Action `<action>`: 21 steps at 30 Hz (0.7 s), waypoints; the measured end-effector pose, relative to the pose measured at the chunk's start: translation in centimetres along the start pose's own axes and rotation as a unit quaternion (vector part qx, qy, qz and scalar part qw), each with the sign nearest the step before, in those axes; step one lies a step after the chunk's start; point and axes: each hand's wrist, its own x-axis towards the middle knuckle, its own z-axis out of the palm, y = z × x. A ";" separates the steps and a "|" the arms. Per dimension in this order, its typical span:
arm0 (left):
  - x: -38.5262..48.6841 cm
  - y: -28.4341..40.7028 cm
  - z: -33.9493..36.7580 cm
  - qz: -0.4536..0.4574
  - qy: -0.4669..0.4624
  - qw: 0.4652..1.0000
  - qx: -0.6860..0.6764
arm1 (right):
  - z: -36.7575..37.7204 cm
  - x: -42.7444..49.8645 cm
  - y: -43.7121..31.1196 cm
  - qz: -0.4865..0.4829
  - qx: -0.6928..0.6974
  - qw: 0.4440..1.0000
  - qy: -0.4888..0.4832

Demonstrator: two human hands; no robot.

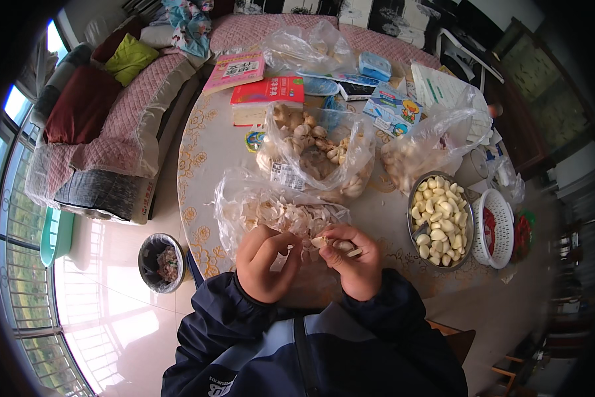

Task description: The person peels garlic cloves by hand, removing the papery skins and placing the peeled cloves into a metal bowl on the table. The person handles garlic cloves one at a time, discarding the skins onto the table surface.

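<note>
My right hand (349, 258) holds garlic cloves (345, 246) partly in their skins, pinched between thumb and fingers. Close beside it, my left hand (267, 260) has its thumb and forefinger nearly together; whether a bit of skin is between them cannot be told. Under and beyond both hands lies a clear plastic bag (228, 201) with loose garlic skins (282, 211). Past that, an open plastic bag (359, 164) contains whole garlic bulbs (302, 131). A metal bowl (413, 235) at the right is full of peeled garlic cloves (439, 213), with a small dark object at its left side.
A white plastic basket (506, 223) with red contents stands right of the bowl. Another garlic bag (406, 159) lies behind it. Books (267, 94), a blue box (375, 66) and papers occupy the far side. A lined bin (146, 278) stands on the floor at left.
</note>
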 end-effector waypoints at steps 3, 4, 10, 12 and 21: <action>0.2 -0.2 -0.3 0.046 -0.023 0.997 -0.051 | 0.1 0.0 -0.3 -0.070 -0.068 0.995 -0.029; 0.2 -0.5 -0.3 0.061 -0.028 0.997 -0.049 | 0.1 0.1 -0.2 -0.084 -0.078 0.993 -0.040; -0.1 -0.4 -0.6 0.049 -0.024 0.998 -0.023 | 0.3 0.2 -0.3 -0.142 -0.107 0.982 -0.057; 0.0 -0.3 -0.6 0.040 -0.021 0.999 -0.018 | 0.3 0.2 -0.4 -0.141 -0.117 0.981 -0.056; 0.1 -0.1 -0.4 0.002 -0.024 0.999 -0.038 | 0.5 0.4 -1.0 -0.205 -0.171 0.962 -0.053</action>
